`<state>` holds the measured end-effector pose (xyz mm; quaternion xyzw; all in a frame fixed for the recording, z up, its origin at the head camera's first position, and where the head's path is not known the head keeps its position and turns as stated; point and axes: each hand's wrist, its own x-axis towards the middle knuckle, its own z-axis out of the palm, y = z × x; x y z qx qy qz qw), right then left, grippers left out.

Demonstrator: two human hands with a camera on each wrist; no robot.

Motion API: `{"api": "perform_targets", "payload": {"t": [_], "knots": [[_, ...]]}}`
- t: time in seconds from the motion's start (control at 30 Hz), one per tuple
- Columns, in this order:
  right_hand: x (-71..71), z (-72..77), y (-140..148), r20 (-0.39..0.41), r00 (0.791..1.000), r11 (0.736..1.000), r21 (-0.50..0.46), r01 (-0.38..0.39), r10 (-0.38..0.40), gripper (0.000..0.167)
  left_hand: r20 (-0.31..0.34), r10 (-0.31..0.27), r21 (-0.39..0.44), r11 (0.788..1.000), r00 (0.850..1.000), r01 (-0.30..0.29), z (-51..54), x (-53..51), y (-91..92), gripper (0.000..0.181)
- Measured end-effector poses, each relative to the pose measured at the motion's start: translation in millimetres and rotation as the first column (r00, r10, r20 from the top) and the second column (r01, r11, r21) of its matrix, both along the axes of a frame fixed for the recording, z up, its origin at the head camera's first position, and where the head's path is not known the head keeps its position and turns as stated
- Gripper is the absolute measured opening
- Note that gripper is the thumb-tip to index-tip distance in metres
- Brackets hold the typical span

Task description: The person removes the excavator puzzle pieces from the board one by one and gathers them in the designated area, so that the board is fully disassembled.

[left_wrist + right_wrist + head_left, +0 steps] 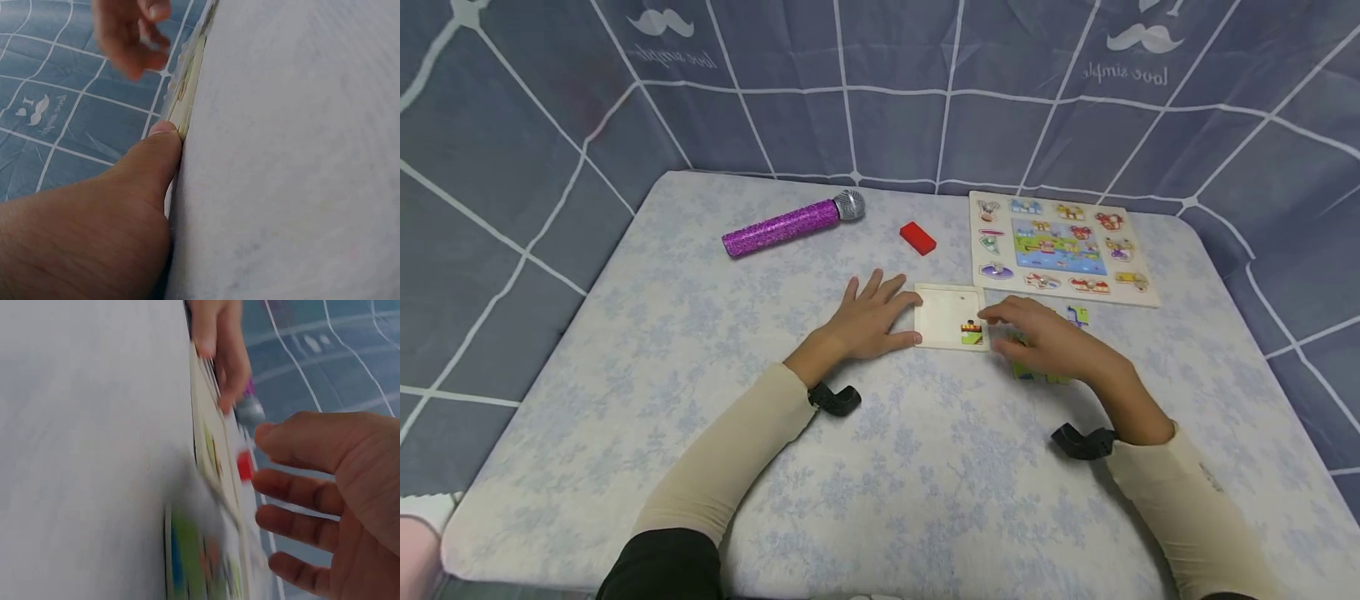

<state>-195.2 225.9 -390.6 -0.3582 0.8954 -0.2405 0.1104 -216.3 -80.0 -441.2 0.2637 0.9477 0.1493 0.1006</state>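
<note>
A shallow cream puzzle tray lies on the table, with a few picture pieces fitted in its lower right corner. My left hand rests at its left side, fingers spread; the thumb touches the tray's edge. Just right of the tray, my right hand hovers with loosely bent fingers. Nothing sits between its thumb and fingers in the right wrist view. Colourful loose puzzle pieces lie around and beneath the right hand, which partly hides them.
Behind the right hand lies a wooden peg puzzle board with vehicle and toy pictures. A red block and a glittery purple microphone lie farther back. Grey checked cloth hangs along the table's back and sides.
</note>
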Motion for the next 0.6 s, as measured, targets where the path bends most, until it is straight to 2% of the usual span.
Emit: {"api": "perform_targets", "payload": {"t": [0.1,0.23,0.37,0.5,0.6], "knots": [[-11.3,-4.6,-22,-0.016,1.0,0.994,0.105,0.018,-0.016,0.051,0.005,0.001,-0.011,1.0,1.0,0.0,-0.7,0.4,0.4,0.063],[-20.5,-11.6,-35,-0.054,0.997,0.978,0.198,0.063,-0.053,0.039,0.011,-0.013,-0.017,1.0,1.0,0.013,0.7,0.8,0.3,0.063],[-24.6,-15.5,-37,-0.026,0.996,0.983,0.16,0.087,-0.083,0.025,-0.013,-0.002,-0.023,1.0,1.0,0.002,2.3,0.2,-2.0,0.062],[-24.4,-16.4,-36,-0.011,0.995,0.985,0.137,0.102,-0.101,0.026,-0.01,-0.01,-0.007,1.0,1.0,0.01,1.4,0.1,-2.0,0.062],[-22.4,-15.3,-36,-0.006,0.996,0.989,0.122,0.087,-0.087,0.027,-0.004,-0.018,-0.001,1.0,1.0,0.018,-0.5,0.2,-1.2,0.062]]}}
